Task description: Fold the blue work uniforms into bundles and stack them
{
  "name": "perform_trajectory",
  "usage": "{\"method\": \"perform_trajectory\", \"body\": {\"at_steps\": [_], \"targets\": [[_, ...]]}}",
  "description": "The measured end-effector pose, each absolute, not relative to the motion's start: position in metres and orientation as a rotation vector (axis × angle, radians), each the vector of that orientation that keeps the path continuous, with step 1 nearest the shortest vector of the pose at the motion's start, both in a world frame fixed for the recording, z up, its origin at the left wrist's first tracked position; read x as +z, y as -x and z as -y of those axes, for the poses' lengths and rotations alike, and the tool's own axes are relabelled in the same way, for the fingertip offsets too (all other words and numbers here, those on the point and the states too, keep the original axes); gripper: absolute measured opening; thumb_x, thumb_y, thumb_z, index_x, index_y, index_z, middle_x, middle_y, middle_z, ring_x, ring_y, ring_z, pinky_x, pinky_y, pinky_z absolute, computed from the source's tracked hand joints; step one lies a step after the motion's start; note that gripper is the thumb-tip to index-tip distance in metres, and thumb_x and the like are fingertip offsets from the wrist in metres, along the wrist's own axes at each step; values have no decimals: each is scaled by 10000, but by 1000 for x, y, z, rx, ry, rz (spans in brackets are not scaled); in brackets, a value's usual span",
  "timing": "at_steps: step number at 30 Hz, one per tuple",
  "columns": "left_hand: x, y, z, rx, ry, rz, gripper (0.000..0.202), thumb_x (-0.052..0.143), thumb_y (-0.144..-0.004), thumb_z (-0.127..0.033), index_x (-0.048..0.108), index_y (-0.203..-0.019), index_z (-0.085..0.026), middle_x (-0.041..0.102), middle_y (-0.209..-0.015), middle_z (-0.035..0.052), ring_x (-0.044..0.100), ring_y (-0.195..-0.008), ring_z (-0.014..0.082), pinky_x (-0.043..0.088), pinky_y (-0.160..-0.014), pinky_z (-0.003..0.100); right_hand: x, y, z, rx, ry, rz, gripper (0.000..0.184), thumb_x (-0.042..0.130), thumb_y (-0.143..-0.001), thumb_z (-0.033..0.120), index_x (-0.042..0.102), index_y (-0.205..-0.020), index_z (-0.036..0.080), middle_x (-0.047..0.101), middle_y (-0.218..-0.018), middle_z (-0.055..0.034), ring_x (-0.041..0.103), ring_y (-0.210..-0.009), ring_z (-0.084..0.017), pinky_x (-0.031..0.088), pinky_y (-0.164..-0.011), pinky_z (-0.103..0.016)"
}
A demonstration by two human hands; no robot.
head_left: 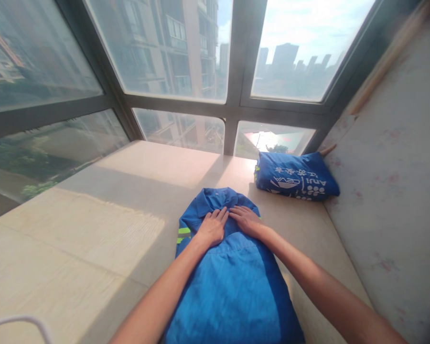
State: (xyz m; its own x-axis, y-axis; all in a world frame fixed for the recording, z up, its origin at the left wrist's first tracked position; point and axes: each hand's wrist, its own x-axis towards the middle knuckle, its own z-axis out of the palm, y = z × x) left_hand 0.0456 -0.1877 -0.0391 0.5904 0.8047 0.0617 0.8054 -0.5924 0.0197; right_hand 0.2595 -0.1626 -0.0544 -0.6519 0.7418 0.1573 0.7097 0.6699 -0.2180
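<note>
A blue work shirt [232, 282] with a green reflective stripe on its sleeve lies spread on the beige window ledge [103, 224], collar pointing away from me. My left hand [212, 227] rests flat on the shirt just below the collar, fingers stretched out. My right hand [245, 220] lies flat beside it, fingertips touching the left hand's. Neither hand holds anything.
A folded blue garment with white lettering [295, 176] sits at the far right of the ledge, against the padded floral panel [394, 191]. Large windows [172, 48] ring the ledge. A white wire loop [25, 321] shows at the lower left.
</note>
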Motion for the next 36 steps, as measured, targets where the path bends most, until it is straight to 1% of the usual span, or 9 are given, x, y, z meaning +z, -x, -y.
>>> {"method": "perform_trajectory", "body": {"at_steps": [5, 10, 12, 15, 18, 22, 26, 31, 36], "targets": [[-41, -44, 188, -50, 2803, 1438, 622, 419, -899, -230, 411, -1514, -139, 352, -1614, 89, 415, -1341, 324, 418, -992, 471, -45, -258, 144, 228, 1225, 2556, 431, 401, -974, 155, 627, -1336, 218, 598, -1405, -69, 544, -1281, -222, 425, -1098, -377], [-42, -42, 189, -55, 2794, 1447, 631, 419, -904, -239, 392, -1530, -157, 352, -1615, 79, 404, -1338, 317, 404, -1004, 475, -24, -242, 86, 286, 1525, 2451, 532, 355, -946, 60, 584, -1380, 268, 573, -1429, -30, 592, -1199, -181, 472, -983, -265], [-43, -42, 189, -49, 2788, 1462, 635, 423, -904, -239, 388, -1535, -171, 345, -1618, 75, 399, -1338, 315, 401, -1011, 480, -15, -234, 61, 295, 1578, 2556, 458, 398, -959, 101, 637, -1314, 263, 609, -1367, -55, 602, -1173, -192, 469, -967, -271], [-44, -42, 190, -50, 2786, 1469, 636, 421, -908, -240, 379, -1540, -183, 327, -1628, 63, 389, -1347, 310, 401, -1017, 479, -9, -228, 33, 302, 1593, 2660, 294, 496, -953, 195, 737, -1121, 205, 656, -1227, -114, 612, -1137, -226, 472, -937, -289], [-45, -42, 190, -59, 2784, 1470, 630, 409, -914, -242, 376, -1542, -191, 321, -1632, 49, 385, -1351, 305, 399, -1022, 471, -12, -227, 22, 293, 1597, 2698, 244, 528, -932, 196, 757, -1004, 155, 657, -1165, -156, 599, -1126, -249, 472, -920, -298], [-46, -42, 190, -58, 2773, 1475, 639, 420, -909, -245, 369, -1544, -196, 304, -1639, 42, 382, -1355, 302, 401, -1021, 455, -23, -230, 26, 278, 1561, 2700, 289, 458, -970, 179, 729, -1064, 147, 632, -1193, -160, 565, -1156, -241, 458, -934, -295], [-44, -42, 190, -57, 2781, 1473, 636, 415, -912, -250, 370, -1543, -184, 297, -1642, 38, 383, -1349, 299, 399, -1022, 453, -29, -239, 33, 326, 1510, 2662, 347, 440, -971, 140, 694, -1195, 215, 620, -1215, -98, 558, -1164, -202, 428, -975, -273], [-42, -43, 191, -59, 2789, 1476, 630, 416, -913, -247, 378, -1538, -182, 294, -1643, 40, 378, -1353, 303, 388, -1028, 457, -23, -244, 36, 368, 1439, 2724, 234, 532, -946, 188, 706, -1101, 199, 644, -1108, -83, 591, -1071, -201, 443, -904, -260], [-42, -44, 191, -40, 2798, 1483, 644, 418, -903, -223, 367, -1543, -181, 296, -1641, 55, 374, -1356, 319, 384, -1027, 467, -14, -236, 41, 339, 1485, 2750, 244, 467, -981, 205, 703, -1033, 174, 646, -1096, -126, 592, -1045, -226, 452, -886, -288]]}}
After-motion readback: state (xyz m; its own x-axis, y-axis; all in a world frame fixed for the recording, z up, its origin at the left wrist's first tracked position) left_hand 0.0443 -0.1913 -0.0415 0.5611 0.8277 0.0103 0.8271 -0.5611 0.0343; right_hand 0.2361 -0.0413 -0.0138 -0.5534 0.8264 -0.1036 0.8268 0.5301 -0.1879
